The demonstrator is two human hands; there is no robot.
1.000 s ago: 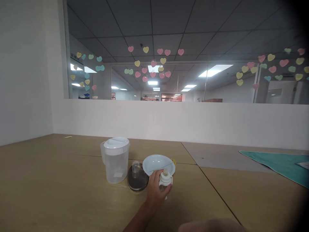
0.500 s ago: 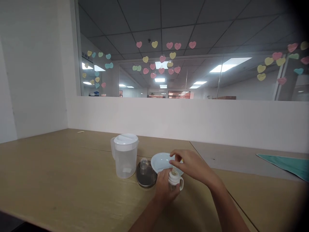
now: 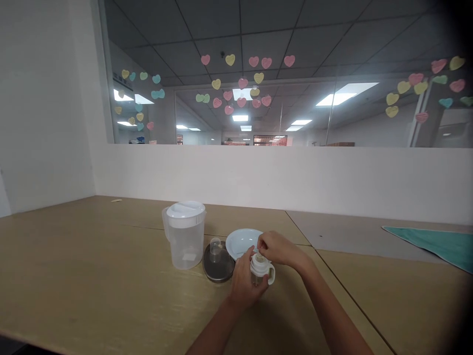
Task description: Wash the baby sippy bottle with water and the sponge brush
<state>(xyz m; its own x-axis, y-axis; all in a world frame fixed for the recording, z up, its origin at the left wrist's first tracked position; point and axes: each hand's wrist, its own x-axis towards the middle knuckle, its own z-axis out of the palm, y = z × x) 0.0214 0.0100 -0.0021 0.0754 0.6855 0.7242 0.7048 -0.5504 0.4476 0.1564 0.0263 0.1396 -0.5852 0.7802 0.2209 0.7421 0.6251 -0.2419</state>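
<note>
Now, the white-collared bottle is worked from two sides.

Near, its side is gripped by the left hand, partly closed around it. Its teat is met by the right hand, fingers curled; whether anything is pinched cannot be told. Farther left, a clear cap is set on a dark dish, beside a pale bowl and a lidded pitcher.

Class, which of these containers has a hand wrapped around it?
The white-collared baby bottle, gripped by the left hand; neither the lidded pitcher nor the pale blue bowl is held.
</note>
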